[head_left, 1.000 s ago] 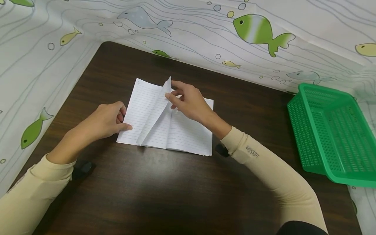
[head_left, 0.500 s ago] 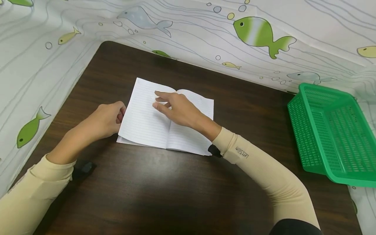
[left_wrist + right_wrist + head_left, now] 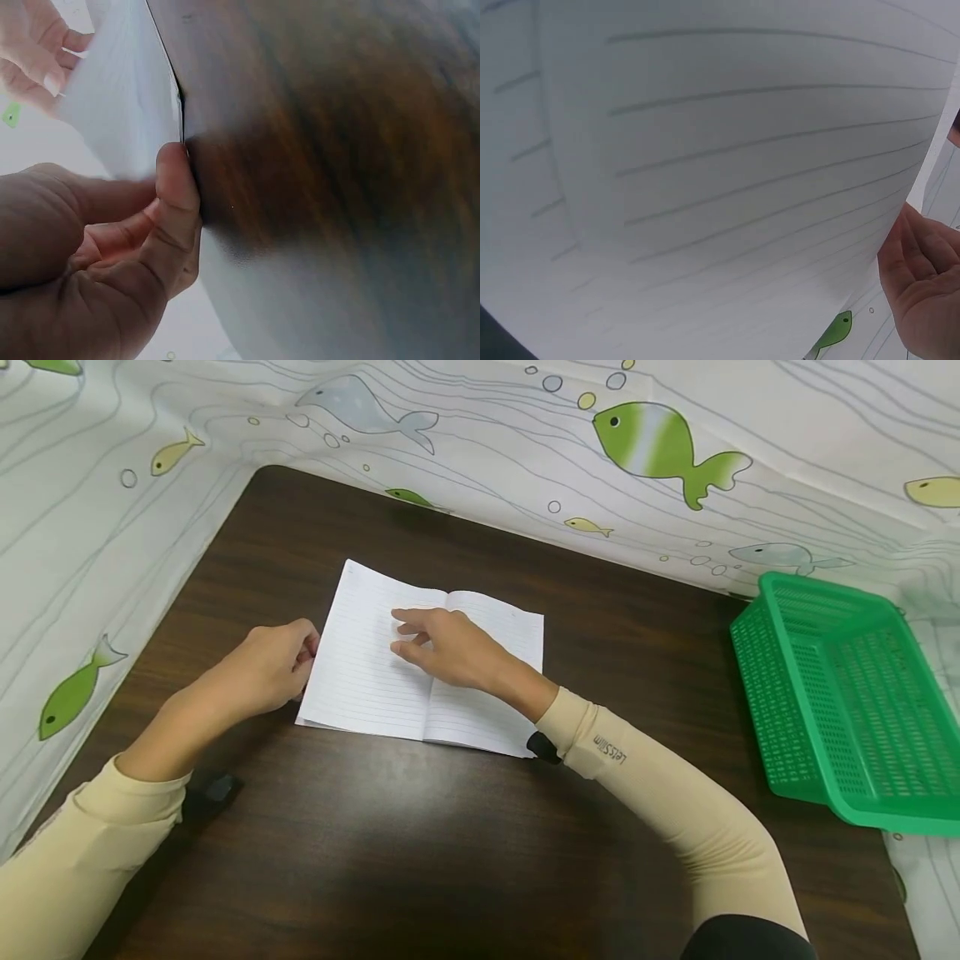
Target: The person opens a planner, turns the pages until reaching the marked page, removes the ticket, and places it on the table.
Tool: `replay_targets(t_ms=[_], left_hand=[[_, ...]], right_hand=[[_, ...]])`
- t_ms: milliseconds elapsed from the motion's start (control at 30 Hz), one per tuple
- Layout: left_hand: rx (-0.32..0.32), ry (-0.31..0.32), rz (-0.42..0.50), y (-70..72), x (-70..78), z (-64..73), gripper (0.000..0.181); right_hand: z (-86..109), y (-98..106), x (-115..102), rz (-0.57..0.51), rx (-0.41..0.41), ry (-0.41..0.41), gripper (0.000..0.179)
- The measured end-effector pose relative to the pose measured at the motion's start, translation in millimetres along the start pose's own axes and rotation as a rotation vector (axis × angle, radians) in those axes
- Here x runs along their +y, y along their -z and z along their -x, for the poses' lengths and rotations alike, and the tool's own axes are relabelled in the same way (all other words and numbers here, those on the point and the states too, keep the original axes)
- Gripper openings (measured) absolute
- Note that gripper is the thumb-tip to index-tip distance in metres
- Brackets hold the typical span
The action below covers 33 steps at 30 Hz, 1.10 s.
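An open lined notebook (image 3: pixel 367 668) lies on the dark table in the head view, both pages showing. My left hand (image 3: pixel 266 668) is at its left edge and pinches it there; the thumb tip is hidden under the top page. Up close in the left wrist view, the left hand (image 3: pixel 135 240) has its fingertips at the notebook's edge (image 3: pixel 169 97). My right hand (image 3: pixel 450 647) is over the left page near the spine, fingers loosely extended, nothing held. Whether its fingertips touch the paper cannot be told. The right wrist view is mostly filled by a ruled page (image 3: pixel 742 165).
A green plastic basket (image 3: pixel 806 710) stands at the table's right side. White cloth with fish prints (image 3: pixel 480 452) hangs along the back and left edges. The brown table (image 3: pixel 420 852) extends in front of the notebook.
A raised leaf has been turned over to the left and now lies on the left page, covering the left thumb. My right hand has let it go and moved slightly left and down.
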<state>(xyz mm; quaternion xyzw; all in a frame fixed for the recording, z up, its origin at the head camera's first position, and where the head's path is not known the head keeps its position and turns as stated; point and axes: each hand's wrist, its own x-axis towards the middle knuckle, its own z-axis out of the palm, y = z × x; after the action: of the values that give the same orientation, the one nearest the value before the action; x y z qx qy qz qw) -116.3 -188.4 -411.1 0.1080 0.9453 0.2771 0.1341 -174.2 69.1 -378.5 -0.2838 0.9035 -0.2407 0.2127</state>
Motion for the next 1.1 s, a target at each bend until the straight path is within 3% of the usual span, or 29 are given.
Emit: replay_targets(t_ms=[200,500,767,1100], left_hand=[[-0.009,0.041,0.072,-1.7,2.7,1.8,0.029],[-0.016,0.024,0.028,-3.2,2.6,1.7,0.028],[-0.028,0.035,0.018,-3.0,1.5,0.7,0.03],[-0.028,0.028,0.024,-3.2,1.8,0.4,0.031]], right_hand=[[0.0,-6,1,0.052,0.002,0.014,0.052],[2.7,-4,1,0.024,0.019,0.016,0.051],[7.2,6,10,0.022,0.118,0.004,0.048],[18.7,22,27,-0.014,0.235,-0.102,0.057]])
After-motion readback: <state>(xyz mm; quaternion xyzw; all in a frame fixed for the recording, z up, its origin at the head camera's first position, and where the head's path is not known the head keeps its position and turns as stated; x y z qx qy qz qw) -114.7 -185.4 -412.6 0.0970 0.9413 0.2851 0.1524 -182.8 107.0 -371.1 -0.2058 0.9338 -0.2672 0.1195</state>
